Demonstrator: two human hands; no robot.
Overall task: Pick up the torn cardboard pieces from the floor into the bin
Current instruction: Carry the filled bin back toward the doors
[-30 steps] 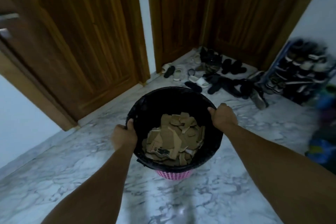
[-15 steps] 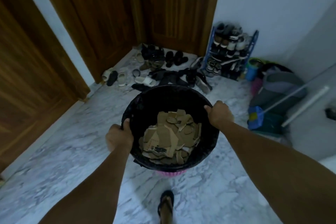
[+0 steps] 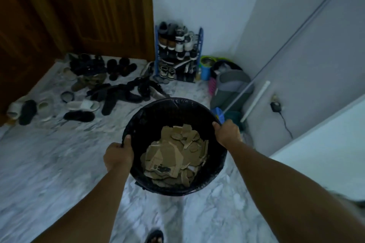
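Basically both grips are on the bin [image 3: 158, 112], carried clear of the floor [image 3: 59, 163]: left hand [image 3: 118, 155] clamps the near-left rim, right hand [image 3: 227, 132] clamps the right rim, roughly opposite each other. Torn cardboard pieces [image 3: 173, 156] sit inside, between the two grips. No loose pieces visible on the floor. Next move looks like setting the bin down, load balanced, neither hand favoured.

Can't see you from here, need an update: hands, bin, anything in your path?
Left hand and right hand grip bin rim. Torn cardboard pieces inside. Loose shoes on floor ahead, broom at right wall.
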